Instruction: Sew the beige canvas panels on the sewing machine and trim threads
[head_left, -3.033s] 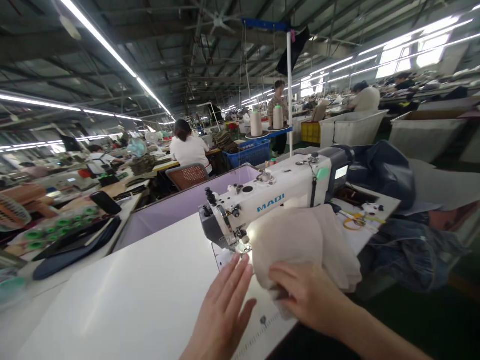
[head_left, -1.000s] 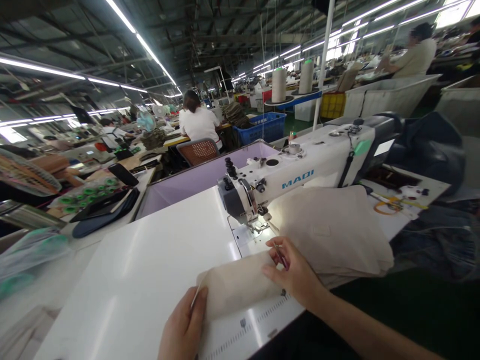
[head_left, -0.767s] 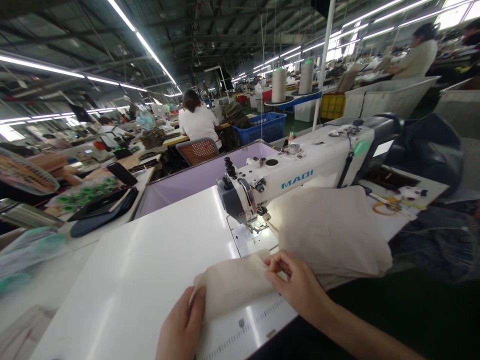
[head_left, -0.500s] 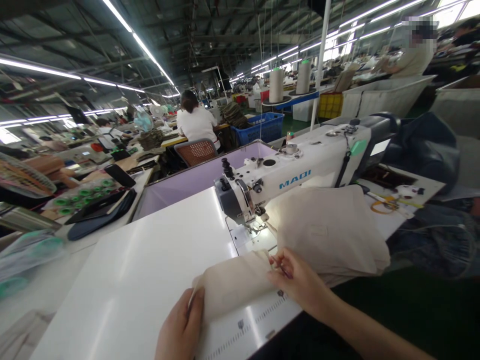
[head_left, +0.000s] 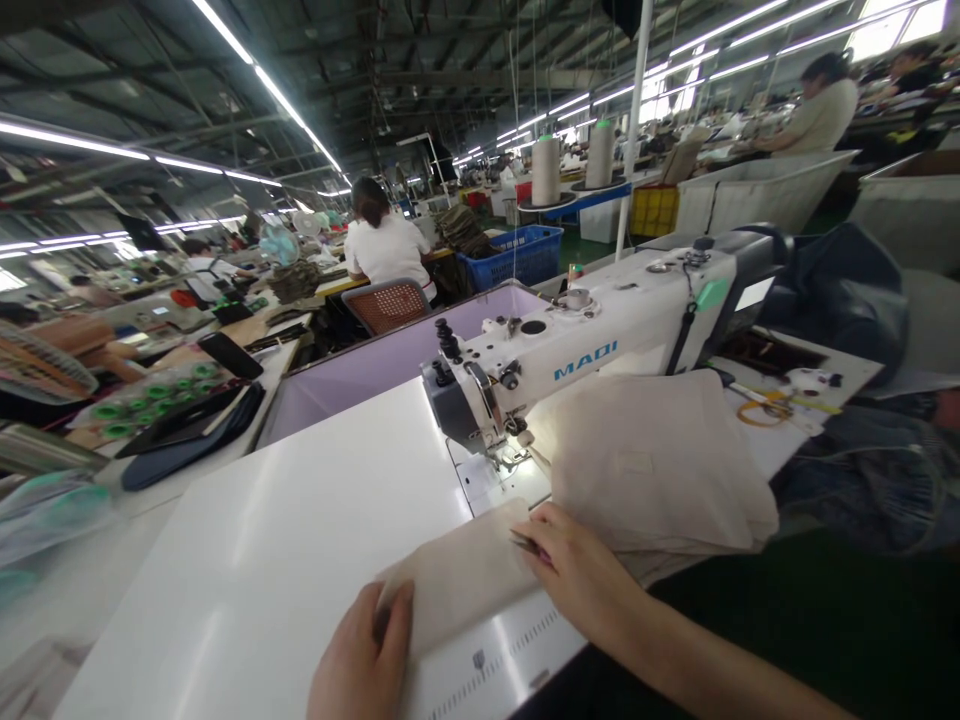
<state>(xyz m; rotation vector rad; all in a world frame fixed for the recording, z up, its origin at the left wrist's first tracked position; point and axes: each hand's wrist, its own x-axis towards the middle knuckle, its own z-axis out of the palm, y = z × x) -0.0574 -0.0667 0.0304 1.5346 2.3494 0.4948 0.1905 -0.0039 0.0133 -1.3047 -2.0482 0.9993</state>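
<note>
A folded beige fabric piece [head_left: 461, 575] lies on the white table in front of the sewing machine [head_left: 585, 340]. My left hand [head_left: 364, 650] is closed on its left end, thumb on top. My right hand [head_left: 574, 570] is closed around small thread snips [head_left: 523, 541], their dark pointed tips over the fabric's right end. Most of the snips is hidden in the palm. Just right of the needle area, a larger pile of beige fabric [head_left: 660, 465] lies partly under the machine arm.
Yellow-handled scissors [head_left: 761, 408] lie on the table's right side. Behind the machine stand a lilac-lined bin [head_left: 345, 375] and thread cones [head_left: 547, 170]. A phone [head_left: 229, 355] and bagged green spools [head_left: 154, 400] are at left. A person in white [head_left: 386, 245] sits ahead.
My right hand has shifted slightly left over the fabric's end, and the snips' tips now show beyond its fingers. The fabric lies flatter there. My left hand keeps its hold.
</note>
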